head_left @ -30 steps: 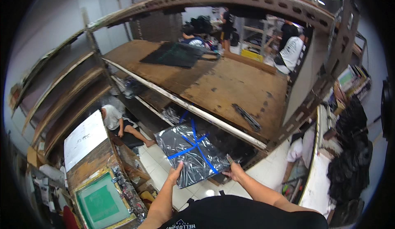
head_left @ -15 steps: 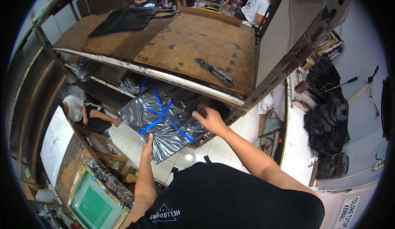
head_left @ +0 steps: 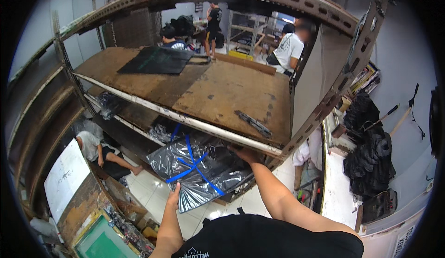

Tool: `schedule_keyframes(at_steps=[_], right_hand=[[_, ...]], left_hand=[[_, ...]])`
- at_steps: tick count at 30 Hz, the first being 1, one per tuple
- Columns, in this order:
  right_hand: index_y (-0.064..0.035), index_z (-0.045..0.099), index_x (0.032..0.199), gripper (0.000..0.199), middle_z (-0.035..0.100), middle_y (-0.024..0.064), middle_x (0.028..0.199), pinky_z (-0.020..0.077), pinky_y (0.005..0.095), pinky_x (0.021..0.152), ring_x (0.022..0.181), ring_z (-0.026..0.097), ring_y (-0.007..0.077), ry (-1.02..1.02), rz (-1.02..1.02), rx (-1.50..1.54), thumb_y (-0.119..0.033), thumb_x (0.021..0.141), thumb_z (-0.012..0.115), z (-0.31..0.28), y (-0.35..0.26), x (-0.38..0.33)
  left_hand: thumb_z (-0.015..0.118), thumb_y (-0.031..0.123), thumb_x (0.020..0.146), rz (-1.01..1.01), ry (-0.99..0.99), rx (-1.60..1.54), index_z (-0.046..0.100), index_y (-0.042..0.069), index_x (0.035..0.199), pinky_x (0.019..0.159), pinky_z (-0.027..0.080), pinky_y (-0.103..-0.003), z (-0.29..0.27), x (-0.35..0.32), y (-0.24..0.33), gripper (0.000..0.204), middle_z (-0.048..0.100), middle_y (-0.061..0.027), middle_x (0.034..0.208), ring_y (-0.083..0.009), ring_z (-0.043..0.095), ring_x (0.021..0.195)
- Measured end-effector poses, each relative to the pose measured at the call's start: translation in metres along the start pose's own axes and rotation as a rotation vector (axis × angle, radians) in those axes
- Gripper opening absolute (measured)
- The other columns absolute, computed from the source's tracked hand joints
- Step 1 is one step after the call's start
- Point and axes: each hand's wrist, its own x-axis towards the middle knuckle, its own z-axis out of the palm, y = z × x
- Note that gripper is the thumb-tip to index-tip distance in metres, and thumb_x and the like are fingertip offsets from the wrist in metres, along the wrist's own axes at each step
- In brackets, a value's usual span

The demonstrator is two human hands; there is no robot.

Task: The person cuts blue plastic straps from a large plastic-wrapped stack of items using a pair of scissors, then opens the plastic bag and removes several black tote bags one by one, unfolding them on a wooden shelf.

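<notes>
A flat parcel wrapped in shiny dark plastic film (head_left: 199,172) and crossed with strips of blue tape (head_left: 192,161) lies tilted on the lower shelf of a metal rack (head_left: 320,114), its near end sticking out past the shelf edge over the white tiled floor (head_left: 153,188). The left hand (head_left: 174,194) presses against the parcel's near lower edge, fingers laid on the film; whether they curl round it cannot be told. The right hand (head_left: 248,155) rests on the parcel's far upper corner, just under the rack's pale front rail, fingers spread flat rather than closed on anything.

Above the parcel, the rack's brown wooden shelf board (head_left: 222,91) carries a dark flat sheet (head_left: 157,59) at its far left and a narrow dark metal strip (head_left: 254,123) near its front right. Left of the rack, a person in a light shirt (head_left: 92,147) sits low on the floor beside a white board (head_left: 65,177). Beyond the rack's far side, a person in a white shirt (head_left: 289,49) stands among other people. Right of the rack, dark clothing (head_left: 368,160) hangs against the wall.
</notes>
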Motion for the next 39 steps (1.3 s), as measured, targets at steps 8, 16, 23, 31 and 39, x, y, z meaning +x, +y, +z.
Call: schedule_keyframes(at_steps=[8, 16, 23, 31, 39], right_hand=[[-0.0063, 0.034, 0.158, 0.121, 0.034, 0.0224, 0.163, 0.0259, 0.0431, 0.124, 0.152, 0.03, 0.0369, -0.126, 0.013, -0.044, -0.087, 0.073, 0.064, -0.031, -0.052, -0.007], [-0.0042, 0.037, 0.157, 0.114, 0.04, 0.0192, 0.16, 0.0293, 0.0413, 0.122, 0.147, 0.037, 0.0337, -0.407, 0.347, 0.322, -0.067, 0.073, 0.082, -0.03, -0.055, -0.014], [-0.0031, 0.063, 0.13, 0.065, 0.073, 0.0147, 0.117, 0.0596, 0.0466, 0.092, 0.101, 0.072, 0.0289, -0.416, 0.807, 1.004, -0.045, 0.086, 0.083, 0.036, 0.011, -0.061], [-0.0007, 0.058, 0.137, 0.082, 0.068, 0.0198, 0.129, 0.0537, 0.0514, 0.1, 0.112, 0.068, 0.0355, -0.546, 0.774, 1.14, -0.061, 0.084, 0.076, 0.027, 0.007, -0.103], [-0.0037, 0.059, 0.138, 0.087, 0.067, 0.0167, 0.132, 0.0514, 0.05, 0.105, 0.117, 0.066, 0.0345, -0.672, 0.784, 1.59, -0.064, 0.079, 0.079, 0.062, 0.074, -0.108]], left_hand=[[0.073, 0.056, 0.091, -0.033, 0.049, 0.031, 0.038, 0.003, 0.154, 0.099, 0.053, -0.047, -0.015, -0.009, 0.022, 0.09, 0.061, -0.0166, 0.14, -0.0299, 0.063, 0.122], [0.075, 0.048, 0.092, 0.107, 0.062, 0.01, 0.039, 0.006, 0.153, 0.103, 0.051, -0.049, -0.03, -0.027, 0.059, 0.082, 0.057, -0.0149, 0.143, -0.0306, 0.062, 0.122], [0.079, 0.037, 0.091, 0.267, 0.087, 0.227, 0.057, -0.002, 0.137, 0.098, 0.052, -0.039, -0.019, -0.067, 0.135, 0.064, 0.069, -0.0119, 0.125, -0.0226, 0.067, 0.109], [0.076, 0.035, 0.094, 0.208, 0.073, 0.436, 0.064, -0.002, 0.128, 0.082, 0.056, -0.031, -0.025, -0.084, 0.193, 0.051, 0.074, -0.0082, 0.112, -0.0153, 0.07, 0.092], [0.067, 0.05, 0.097, 0.517, 0.095, 0.795, 0.066, -0.004, 0.123, 0.092, 0.051, -0.033, 0.01, -0.116, 0.23, 0.06, 0.073, -0.0112, 0.112, -0.0198, 0.067, 0.101]])
